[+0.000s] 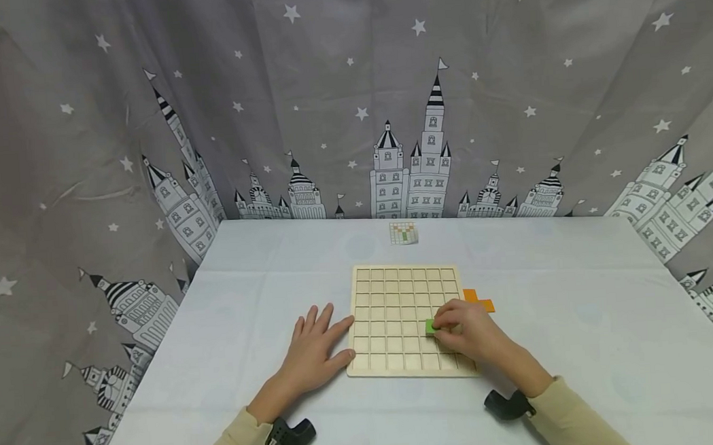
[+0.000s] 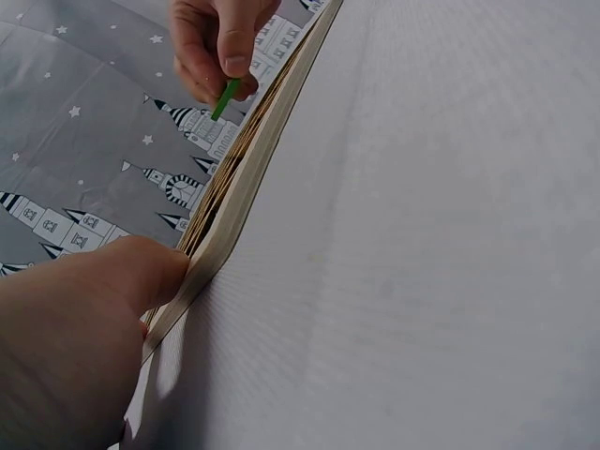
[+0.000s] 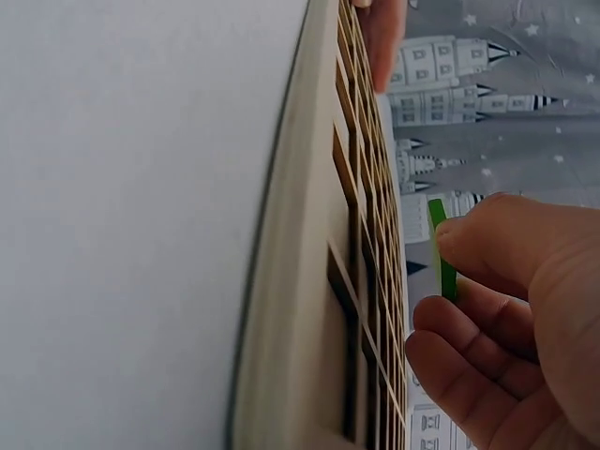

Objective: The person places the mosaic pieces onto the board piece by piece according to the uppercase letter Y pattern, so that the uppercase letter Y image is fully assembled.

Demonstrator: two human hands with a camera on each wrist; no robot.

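A wooden grid board (image 1: 393,319) with square recesses lies flat on the white table. My right hand (image 1: 468,328) pinches a small green tile (image 1: 430,327) between thumb and fingers over the board's right half. In the right wrist view the green tile (image 3: 444,251) is seen edge-on, held above the grid. My left hand (image 1: 315,354) rests at the board's left edge, fingers spread, with thumb and forefinger touching the rim. The left wrist view shows the left thumb (image 2: 141,272) against the board's side (image 2: 234,202).
Orange tiles (image 1: 486,306) lie just beyond the board's right edge, partly behind the right hand. A small card with a coloured grid pattern (image 1: 403,232) sits near the table's back edge. Behind the table hangs a grey curtain (image 1: 322,68) printed with castles and stars.
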